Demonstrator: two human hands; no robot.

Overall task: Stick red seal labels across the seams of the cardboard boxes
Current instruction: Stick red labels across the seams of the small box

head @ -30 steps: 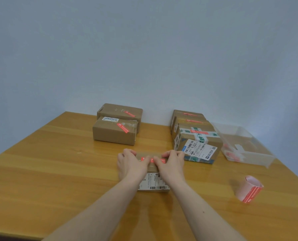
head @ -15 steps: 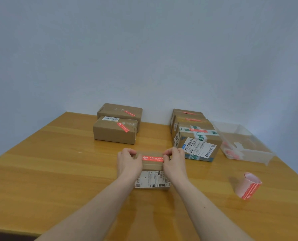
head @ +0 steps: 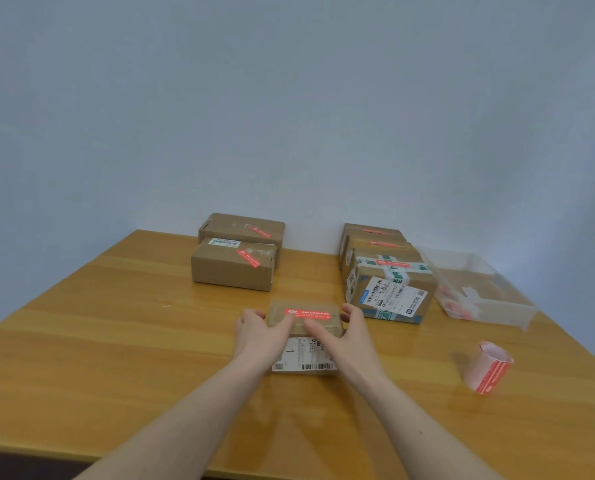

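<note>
A small cardboard box [head: 305, 327] lies at the table's middle, a white shipping label on its near face. A red seal label [head: 308, 313] runs across its top. My left hand [head: 258, 336] grips the box's left end, thumb on top, fingers curled round the far corner. My right hand [head: 346, 336] grips the right end the same way. A roll of red labels [head: 488, 367] stands at the right.
Two sealed boxes [head: 235, 263] sit at the back left. A row of sealed boxes [head: 386, 282] stands at the back right, next to a clear plastic tray [head: 479, 292]. The wooden table [head: 116, 341] ends at a wall behind.
My thumbs have slid outward off the red label, leaving it fully visible on the box top. Both hands now hold the box's ends.
</note>
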